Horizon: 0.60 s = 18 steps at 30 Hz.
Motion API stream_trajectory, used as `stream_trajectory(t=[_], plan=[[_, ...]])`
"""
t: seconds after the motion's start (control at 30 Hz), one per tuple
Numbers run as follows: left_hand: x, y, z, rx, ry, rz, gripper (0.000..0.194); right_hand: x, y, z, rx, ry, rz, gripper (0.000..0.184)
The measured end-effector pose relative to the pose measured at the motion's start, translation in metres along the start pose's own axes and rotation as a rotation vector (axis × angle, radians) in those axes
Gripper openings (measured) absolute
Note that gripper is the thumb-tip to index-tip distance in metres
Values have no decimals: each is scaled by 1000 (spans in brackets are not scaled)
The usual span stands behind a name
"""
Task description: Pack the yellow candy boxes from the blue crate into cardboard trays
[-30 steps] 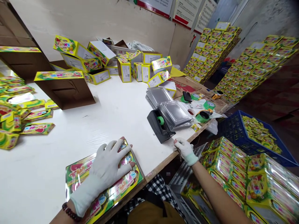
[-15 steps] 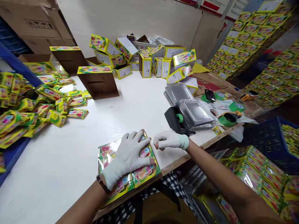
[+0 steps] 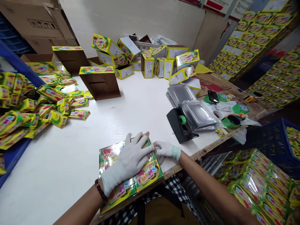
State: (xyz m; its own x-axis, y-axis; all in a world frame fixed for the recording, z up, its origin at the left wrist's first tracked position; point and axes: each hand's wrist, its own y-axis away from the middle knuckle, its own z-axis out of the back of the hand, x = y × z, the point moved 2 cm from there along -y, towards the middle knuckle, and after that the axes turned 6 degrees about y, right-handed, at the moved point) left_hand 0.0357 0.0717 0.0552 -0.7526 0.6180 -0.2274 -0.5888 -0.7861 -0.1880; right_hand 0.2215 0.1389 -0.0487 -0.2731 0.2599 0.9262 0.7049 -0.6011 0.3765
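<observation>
My left hand (image 3: 131, 159), in a white glove with bare fingertips, lies spread on top of a block of yellow-green "TWINS" boxes (image 3: 148, 175) at the table's front edge. A shiny clear surface, seemingly plastic, covers the boxes. Against the block's right side is my right hand (image 3: 166, 150), gloved too, its fingers curled and closed close to the left fingertips. Whatever those fingers pinch is hidden. Beyond the right hand stands a black tape dispenser (image 3: 179, 125) with a green roll, beside stacked clear plastic lids (image 3: 199, 114).
Small candy boxes (image 3: 56, 106) are heaped at left by a blue crate (image 3: 16, 162). Brown-sided display cartons (image 3: 100, 84) stand behind; yellow boxes (image 3: 147, 65) line the back. Tape rolls (image 3: 231, 122) lie at right. Packed boxes (image 3: 250, 178) sit below the table's right edge.
My right hand has moved slightly left and down, from just beside the block to against its right side. My left hand stays spread on top, shifted slightly. The view has tilted a little.
</observation>
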Motion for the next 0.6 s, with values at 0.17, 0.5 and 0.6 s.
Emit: stream_trajectory(t=[0.17, 0.5, 0.6], plan=[[-20, 63, 15, 77, 60, -193, 48, -13, 18, -17, -104, -61, -46, 65], [9, 111, -28, -294, -4, -317, 48, 24, 138, 78, -1131, 404, 287, 35], [12, 70, -37, -355, -21, -277, 42, 24, 148, 122, -1188, 553, 128, 42]])
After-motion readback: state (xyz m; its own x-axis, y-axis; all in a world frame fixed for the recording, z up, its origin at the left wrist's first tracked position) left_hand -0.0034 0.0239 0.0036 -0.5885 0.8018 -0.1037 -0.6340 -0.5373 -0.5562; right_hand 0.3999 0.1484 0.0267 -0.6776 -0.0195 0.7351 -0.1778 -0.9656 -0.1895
